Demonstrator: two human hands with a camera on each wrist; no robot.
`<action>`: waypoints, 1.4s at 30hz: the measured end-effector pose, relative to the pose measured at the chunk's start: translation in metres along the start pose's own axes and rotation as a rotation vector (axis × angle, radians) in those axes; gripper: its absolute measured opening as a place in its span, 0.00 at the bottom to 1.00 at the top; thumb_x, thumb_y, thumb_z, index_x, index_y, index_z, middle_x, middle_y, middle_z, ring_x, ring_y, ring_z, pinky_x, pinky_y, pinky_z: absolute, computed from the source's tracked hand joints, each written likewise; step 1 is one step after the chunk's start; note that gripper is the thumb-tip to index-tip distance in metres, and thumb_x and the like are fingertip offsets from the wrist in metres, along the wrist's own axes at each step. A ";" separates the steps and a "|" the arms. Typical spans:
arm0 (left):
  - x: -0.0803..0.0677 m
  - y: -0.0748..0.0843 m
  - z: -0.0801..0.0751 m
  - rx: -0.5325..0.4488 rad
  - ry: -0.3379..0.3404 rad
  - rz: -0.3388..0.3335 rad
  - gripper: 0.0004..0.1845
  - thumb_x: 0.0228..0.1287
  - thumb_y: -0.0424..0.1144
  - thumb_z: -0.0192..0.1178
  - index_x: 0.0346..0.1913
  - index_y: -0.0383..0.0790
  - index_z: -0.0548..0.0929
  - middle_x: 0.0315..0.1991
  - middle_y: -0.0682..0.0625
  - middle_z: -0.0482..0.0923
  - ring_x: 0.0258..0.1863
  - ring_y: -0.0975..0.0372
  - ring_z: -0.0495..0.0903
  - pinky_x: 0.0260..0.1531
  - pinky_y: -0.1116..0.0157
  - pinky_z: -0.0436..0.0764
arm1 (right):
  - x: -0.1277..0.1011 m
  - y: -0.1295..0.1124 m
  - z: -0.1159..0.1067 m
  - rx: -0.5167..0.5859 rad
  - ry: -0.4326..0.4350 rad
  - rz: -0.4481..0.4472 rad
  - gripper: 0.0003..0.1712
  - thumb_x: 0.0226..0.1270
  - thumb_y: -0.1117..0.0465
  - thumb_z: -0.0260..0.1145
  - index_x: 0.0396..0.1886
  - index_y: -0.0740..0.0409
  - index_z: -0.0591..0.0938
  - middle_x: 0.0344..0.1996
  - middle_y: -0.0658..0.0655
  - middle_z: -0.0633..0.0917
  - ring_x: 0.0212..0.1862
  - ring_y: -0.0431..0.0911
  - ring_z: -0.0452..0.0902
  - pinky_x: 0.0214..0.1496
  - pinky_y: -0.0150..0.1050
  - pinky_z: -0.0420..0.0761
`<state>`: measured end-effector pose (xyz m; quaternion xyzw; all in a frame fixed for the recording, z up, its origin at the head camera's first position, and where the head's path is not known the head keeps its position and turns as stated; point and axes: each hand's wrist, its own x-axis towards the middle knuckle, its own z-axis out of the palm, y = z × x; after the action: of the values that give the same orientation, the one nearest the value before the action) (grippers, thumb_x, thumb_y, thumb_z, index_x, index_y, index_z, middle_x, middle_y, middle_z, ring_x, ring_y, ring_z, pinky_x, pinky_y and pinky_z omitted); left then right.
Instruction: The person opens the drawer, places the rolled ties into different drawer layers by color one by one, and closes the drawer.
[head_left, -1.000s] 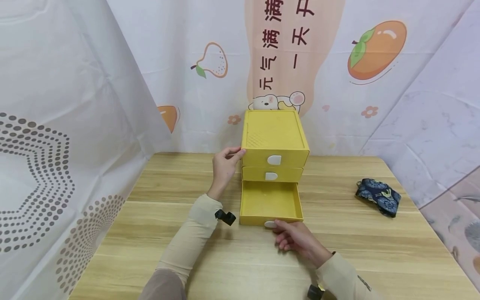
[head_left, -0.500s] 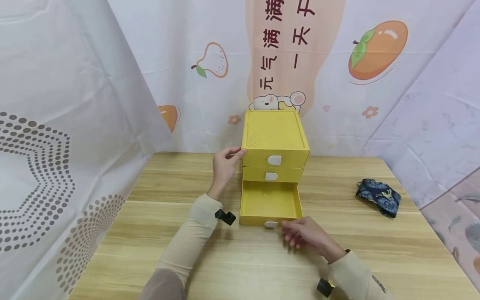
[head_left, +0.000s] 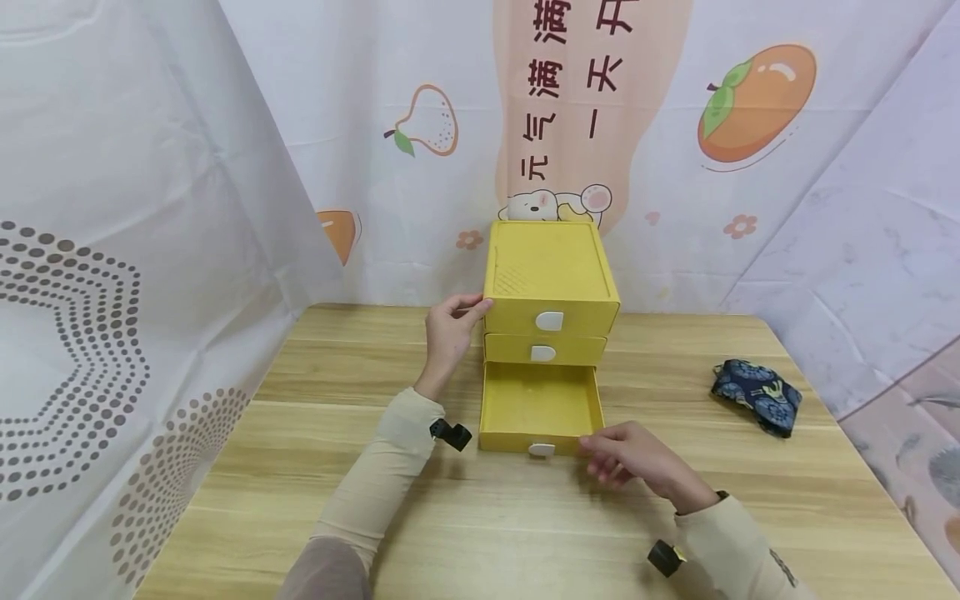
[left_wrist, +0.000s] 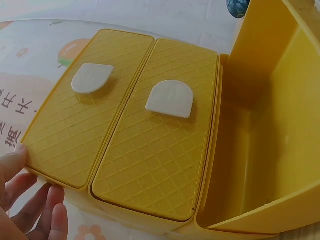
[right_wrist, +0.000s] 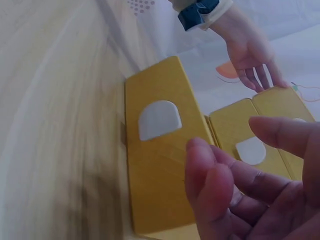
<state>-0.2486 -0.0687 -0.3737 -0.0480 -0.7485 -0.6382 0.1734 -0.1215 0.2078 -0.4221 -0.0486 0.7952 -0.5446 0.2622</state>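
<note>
A small yellow drawer cabinet (head_left: 553,258) stands at the table's back, its upper two drawers closed. The bottom drawer (head_left: 542,400) is pulled out, with nothing seen inside. Each drawer front carries a white tab handle; the lowest handle (head_left: 542,450) is free of any hand. My left hand (head_left: 448,333) grips the cabinet's upper left front corner, thumb at the edge and fingers against the side, as the left wrist view shows. My right hand (head_left: 637,457) hovers by the right end of the bottom drawer's front, fingers loosely bent, thumb apart, holding nothing.
A folded dark blue patterned cloth item (head_left: 757,396) lies on the wooden table (head_left: 360,367) at the right. Behind the cabinet hangs a white printed curtain (head_left: 420,192). Each wrist wears a small black camera.
My right hand has let go of the bottom drawer's handle and moved right, to the end of the drawer front. The left hand and cabinet have stayed put.
</note>
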 end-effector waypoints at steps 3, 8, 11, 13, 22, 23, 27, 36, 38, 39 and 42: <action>0.000 0.000 0.000 -0.002 0.002 0.003 0.14 0.58 0.44 0.71 0.42 0.38 0.89 0.41 0.43 0.88 0.33 0.63 0.83 0.28 0.73 0.76 | -0.002 -0.002 -0.005 -0.022 0.015 -0.001 0.27 0.71 0.48 0.61 0.45 0.72 0.82 0.27 0.54 0.86 0.27 0.42 0.81 0.28 0.38 0.81; 0.000 -0.001 0.000 -0.001 -0.002 0.003 0.14 0.58 0.44 0.71 0.42 0.38 0.89 0.41 0.42 0.88 0.34 0.60 0.84 0.29 0.72 0.76 | -0.004 -0.006 -0.014 -0.057 0.070 -0.029 0.25 0.71 0.50 0.60 0.46 0.72 0.81 0.28 0.57 0.86 0.29 0.45 0.80 0.31 0.41 0.83; 0.000 0.000 0.000 -0.001 -0.006 0.000 0.15 0.58 0.45 0.71 0.42 0.38 0.88 0.41 0.42 0.88 0.35 0.60 0.84 0.29 0.72 0.77 | -0.004 -0.009 -0.019 -0.082 0.108 -0.046 0.24 0.72 0.52 0.60 0.47 0.72 0.81 0.29 0.57 0.85 0.30 0.46 0.80 0.33 0.40 0.83; 0.000 0.000 0.001 -0.004 -0.009 -0.002 0.15 0.58 0.45 0.71 0.42 0.38 0.88 0.41 0.42 0.88 0.35 0.60 0.84 0.30 0.72 0.77 | -0.005 -0.011 -0.022 -0.109 0.134 -0.048 0.24 0.72 0.52 0.60 0.48 0.72 0.81 0.30 0.57 0.84 0.31 0.46 0.80 0.34 0.40 0.83; 0.002 0.000 0.002 0.001 -0.007 0.001 0.15 0.59 0.45 0.70 0.43 0.37 0.88 0.42 0.43 0.88 0.36 0.58 0.84 0.30 0.72 0.77 | -0.007 -0.022 -0.040 -0.290 0.239 -0.042 0.27 0.74 0.49 0.57 0.55 0.70 0.79 0.39 0.63 0.84 0.36 0.45 0.78 0.36 0.38 0.81; 0.002 0.000 0.002 -0.001 -0.006 0.000 0.15 0.59 0.44 0.70 0.43 0.37 0.88 0.42 0.43 0.88 0.36 0.58 0.84 0.30 0.72 0.77 | -0.008 -0.023 -0.042 -0.307 0.249 -0.046 0.27 0.74 0.48 0.57 0.55 0.69 0.79 0.41 0.64 0.84 0.37 0.46 0.79 0.36 0.38 0.81; 0.002 0.000 0.002 0.000 -0.007 0.001 0.15 0.58 0.45 0.70 0.42 0.37 0.88 0.41 0.43 0.88 0.36 0.59 0.84 0.31 0.72 0.78 | -0.009 -0.026 -0.049 -0.393 0.309 -0.092 0.26 0.74 0.49 0.58 0.56 0.67 0.79 0.45 0.66 0.85 0.41 0.52 0.80 0.36 0.39 0.80; 0.001 0.000 0.002 -0.004 0.004 -0.007 0.15 0.58 0.44 0.71 0.42 0.38 0.88 0.42 0.43 0.88 0.36 0.58 0.85 0.31 0.72 0.77 | -0.009 -0.026 -0.060 -0.562 0.431 -0.171 0.26 0.73 0.49 0.59 0.55 0.69 0.79 0.46 0.69 0.84 0.45 0.57 0.81 0.36 0.43 0.81; 0.001 0.000 0.002 -0.006 0.007 -0.009 0.15 0.58 0.44 0.71 0.42 0.38 0.88 0.42 0.42 0.88 0.36 0.58 0.85 0.31 0.72 0.78 | -0.010 -0.026 -0.064 -0.603 0.461 -0.176 0.28 0.73 0.48 0.59 0.57 0.68 0.78 0.49 0.70 0.83 0.47 0.60 0.80 0.39 0.47 0.81; 0.001 0.000 0.002 -0.007 0.008 -0.008 0.15 0.58 0.44 0.71 0.42 0.38 0.88 0.42 0.42 0.88 0.36 0.59 0.85 0.31 0.72 0.77 | -0.011 -0.026 -0.065 -0.624 0.475 -0.176 0.29 0.73 0.47 0.58 0.57 0.68 0.78 0.51 0.71 0.83 0.48 0.61 0.80 0.40 0.50 0.82; 0.000 -0.001 0.002 -0.006 0.010 -0.008 0.14 0.58 0.44 0.71 0.42 0.38 0.88 0.41 0.43 0.88 0.35 0.61 0.84 0.30 0.72 0.77 | -0.012 -0.025 -0.070 -0.651 0.496 -0.158 0.32 0.73 0.44 0.57 0.60 0.69 0.77 0.56 0.73 0.79 0.53 0.66 0.77 0.46 0.57 0.80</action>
<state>-0.2493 -0.0672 -0.3744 -0.0426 -0.7461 -0.6412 0.1745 -0.1494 0.2608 -0.3770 -0.0574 0.9587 -0.2785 -0.0089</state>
